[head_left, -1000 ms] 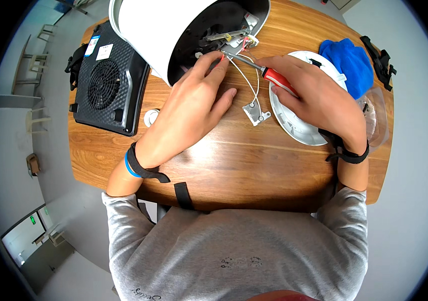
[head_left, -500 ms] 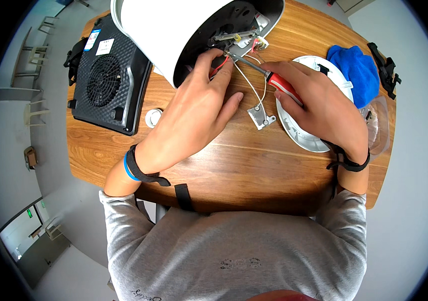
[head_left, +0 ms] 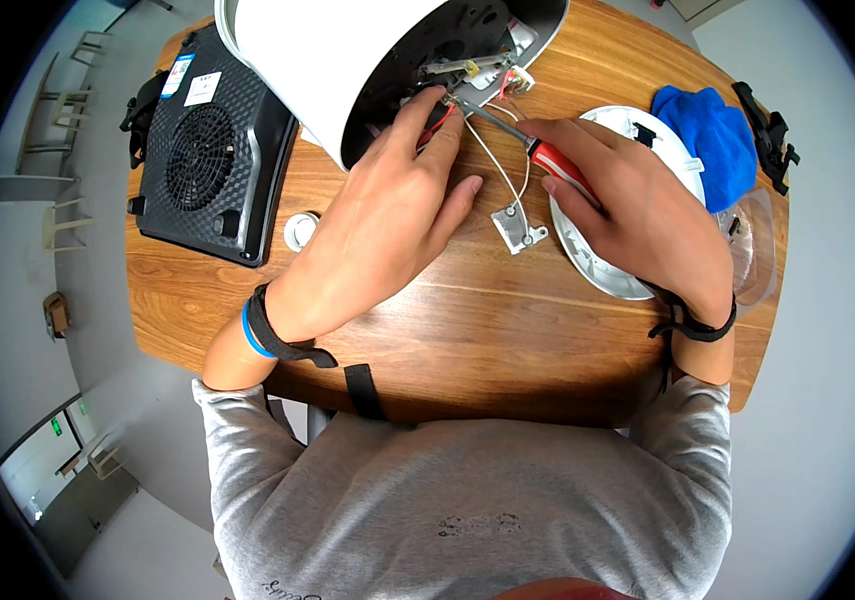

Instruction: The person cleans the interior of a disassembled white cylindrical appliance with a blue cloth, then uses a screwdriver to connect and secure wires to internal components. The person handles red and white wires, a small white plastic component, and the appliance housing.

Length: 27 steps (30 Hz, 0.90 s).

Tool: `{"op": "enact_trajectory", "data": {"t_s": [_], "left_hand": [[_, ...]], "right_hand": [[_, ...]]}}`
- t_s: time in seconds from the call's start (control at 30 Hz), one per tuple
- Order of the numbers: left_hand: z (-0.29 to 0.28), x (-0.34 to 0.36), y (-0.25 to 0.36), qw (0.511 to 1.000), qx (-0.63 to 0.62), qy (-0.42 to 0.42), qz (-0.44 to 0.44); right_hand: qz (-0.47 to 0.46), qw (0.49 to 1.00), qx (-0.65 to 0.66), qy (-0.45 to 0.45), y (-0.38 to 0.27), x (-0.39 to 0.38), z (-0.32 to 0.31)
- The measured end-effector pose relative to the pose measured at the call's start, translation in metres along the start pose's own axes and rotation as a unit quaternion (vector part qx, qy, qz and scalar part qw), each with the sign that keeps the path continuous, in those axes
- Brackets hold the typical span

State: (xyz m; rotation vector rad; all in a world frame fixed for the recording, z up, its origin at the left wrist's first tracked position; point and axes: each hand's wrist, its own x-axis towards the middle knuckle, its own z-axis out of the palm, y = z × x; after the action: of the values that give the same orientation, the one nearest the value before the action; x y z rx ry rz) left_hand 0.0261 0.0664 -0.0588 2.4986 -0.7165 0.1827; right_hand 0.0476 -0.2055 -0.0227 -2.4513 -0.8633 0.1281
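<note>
A white rounded appliance housing (head_left: 332, 60) lies on its side at the far edge, its dark open end facing right. My left hand (head_left: 377, 215) reaches into that opening. A red wire (head_left: 437, 127) runs between its index and middle fingers, close to a metal terminal; the thumb stands apart. My right hand (head_left: 637, 200) grips a screwdriver (head_left: 562, 168) with a red and grey handle. Its shaft points left and up, and the tip meets the terminal beside my left fingertips. White wires (head_left: 495, 150) lead from the housing to a small metal-and-white bracket (head_left: 515, 230) on the table.
At left lies a black base with a fan grille (head_left: 200, 160). A small white round part (head_left: 300, 231) sits beside it. A white round cover (head_left: 597, 270) rests under my right hand, next to a blue cloth (head_left: 704, 140) and a clear plastic tray (head_left: 755, 250). The wooden table (head_left: 467, 340) has curved edges.
Both hands and the screwdriver stay at the terminal with hardly any movement. The whole view has shifted slightly, so everything appears a little further left and up.
</note>
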Motion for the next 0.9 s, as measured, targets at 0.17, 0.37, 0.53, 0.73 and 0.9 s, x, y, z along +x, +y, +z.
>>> {"op": "enact_trajectory", "data": {"t_s": [0.17, 0.37, 0.53, 0.73, 0.9], "left_hand": [[0.0001, 0.0003, 0.001, 1.0, -0.004, 0.001, -0.003], [0.0032, -0.0004, 0.0004, 1.0, 0.007, 0.012, 0.004], [0.0051, -0.0002, -0.0012, 1.0, 0.003, 0.02, 0.006], [0.0038, 0.0002, -0.0009, 1.0, 0.006, 0.02, 0.008], [0.0035, -0.0003, -0.0014, 1.0, 0.006, 0.019, 0.009]], "right_hand": [[-0.015, 1.0, -0.007, 0.008, 0.0002, 0.0005, -0.0002], [-0.011, 1.0, -0.005, 0.007, 0.0004, -0.0004, 0.0029], [0.004, 1.0, -0.023, -0.006, -0.0004, 0.0004, 0.0037], [0.035, 0.997, -0.058, -0.032, -0.0035, -0.0012, -0.0014], [0.026, 0.999, -0.021, 0.036, -0.0023, -0.0007, -0.0005]]}}
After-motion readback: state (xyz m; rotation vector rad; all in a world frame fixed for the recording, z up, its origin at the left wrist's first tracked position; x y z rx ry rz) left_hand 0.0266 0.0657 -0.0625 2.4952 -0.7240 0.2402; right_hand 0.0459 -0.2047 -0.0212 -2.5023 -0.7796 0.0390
